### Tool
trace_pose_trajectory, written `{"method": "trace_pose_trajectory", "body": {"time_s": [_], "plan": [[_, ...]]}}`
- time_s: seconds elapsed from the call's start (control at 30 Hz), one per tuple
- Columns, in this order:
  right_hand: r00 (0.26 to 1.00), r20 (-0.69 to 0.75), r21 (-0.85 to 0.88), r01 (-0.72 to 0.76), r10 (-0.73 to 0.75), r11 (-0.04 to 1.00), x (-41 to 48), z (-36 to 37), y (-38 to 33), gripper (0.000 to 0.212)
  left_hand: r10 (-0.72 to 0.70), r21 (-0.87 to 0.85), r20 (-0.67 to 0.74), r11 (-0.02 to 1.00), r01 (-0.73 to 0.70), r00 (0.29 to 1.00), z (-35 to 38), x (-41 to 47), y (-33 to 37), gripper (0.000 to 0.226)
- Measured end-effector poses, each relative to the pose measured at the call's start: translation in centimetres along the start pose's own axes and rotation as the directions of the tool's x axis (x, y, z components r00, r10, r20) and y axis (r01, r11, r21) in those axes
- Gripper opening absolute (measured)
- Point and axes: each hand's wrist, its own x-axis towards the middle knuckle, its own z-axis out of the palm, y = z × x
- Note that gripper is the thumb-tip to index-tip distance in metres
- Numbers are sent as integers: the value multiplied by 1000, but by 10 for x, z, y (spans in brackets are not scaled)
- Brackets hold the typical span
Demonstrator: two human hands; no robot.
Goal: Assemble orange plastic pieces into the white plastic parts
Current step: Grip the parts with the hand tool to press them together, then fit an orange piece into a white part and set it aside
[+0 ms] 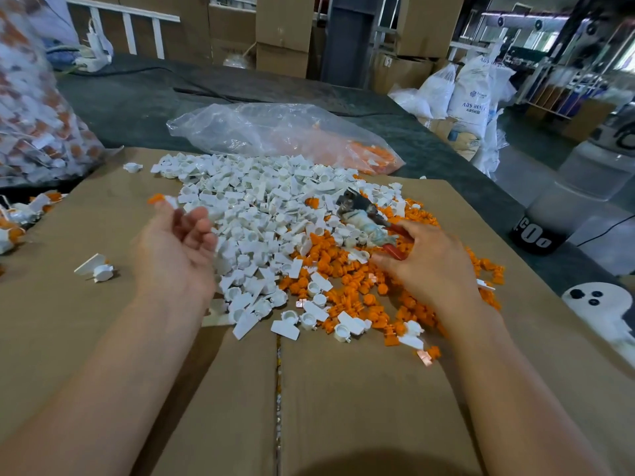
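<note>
A wide heap of white plastic parts [254,214] covers the middle of the cardboard sheet [343,389]. Orange plastic pieces [347,283] spread from its right and near side. My left hand [175,249] hovers palm up at the heap's left edge with its fingers loosely curled and blurred. A joined orange-and-white piece [162,200] is just past its thumb tip; whether they touch is unclear. My right hand [429,266] rests on the orange pieces and grips the red handles of pliers [364,214], whose dark jaws point up-left over the heap.
A clear bag [285,132] with orange pieces lies behind the heap. A large bag of joined pieces [34,115] stands at far left, with more joined pieces [13,221] below it. Two white parts [96,267] lie apart. A black-based canister [536,231] and a white ghost-shaped item [601,304] sit right.
</note>
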Motion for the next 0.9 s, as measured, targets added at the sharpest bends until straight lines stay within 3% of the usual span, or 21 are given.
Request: {"method": "trace_pose_trajectory", "body": {"time_s": [0.27,0.33,0.4,0.43,0.47,0.53,0.6,0.73,0.9], "plan": [[995,58,-42,-80,82,996,6,1,12,76,-84,-243,-120,969,52,989,-10,14,14,17],[994,68,-54,-83,87,995,7,3,12,80,-71,-176,-114,983,51,991,-9,14,14,16],[993,78,-62,-84,89,995,7,4,11,82,13,120,-74,993,-4,997,-7,13,13,14],[992,84,-68,-83,89,994,7,4,12,83,94,340,-20,937,-82,995,-6,11,11,14],[992,93,-75,-83,90,994,7,4,12,83,174,547,71,817,-184,982,-7,9,9,15],[989,112,-81,-88,97,993,8,4,12,85,240,784,297,492,-380,924,-8,3,4,19],[986,128,-78,-94,104,992,8,4,13,86,191,843,425,273,-463,885,-11,1,-2,23],[982,154,-70,-99,109,993,9,4,14,87,178,881,463,13,-472,869,-13,5,-8,19],[974,207,-41,-86,93,995,10,6,15,88,189,867,497,-135,-479,847,-16,8,-11,27]]}}
